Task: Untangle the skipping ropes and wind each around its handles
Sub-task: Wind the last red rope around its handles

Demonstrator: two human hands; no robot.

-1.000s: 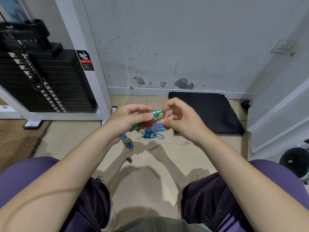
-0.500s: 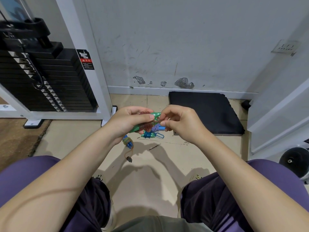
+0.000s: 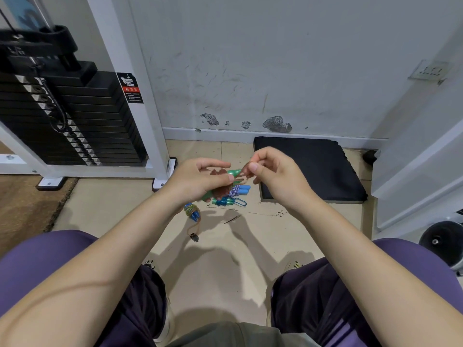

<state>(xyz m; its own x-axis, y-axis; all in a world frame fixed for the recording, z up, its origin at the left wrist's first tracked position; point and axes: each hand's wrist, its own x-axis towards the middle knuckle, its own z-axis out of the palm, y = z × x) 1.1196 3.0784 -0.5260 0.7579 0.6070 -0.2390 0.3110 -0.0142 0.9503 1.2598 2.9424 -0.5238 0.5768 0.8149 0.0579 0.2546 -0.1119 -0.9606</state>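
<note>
from the head view, the left hand (image 3: 200, 179) is curled around a pair of green handles (image 3: 231, 174) wrapped in reddish-brown rope (image 3: 221, 192), held above the floor (image 3: 213, 266). the right hand (image 3: 273, 175) pinches a loop of that rope between thumb and forefinger, the other fingers loosely bent. below them on the floor lie three wound ropes: a light blue-handled one (image 3: 240, 189), a teal one (image 3: 226, 202) and a blue-handled one (image 3: 193, 212), near a black mat (image 3: 313, 169).
</note>
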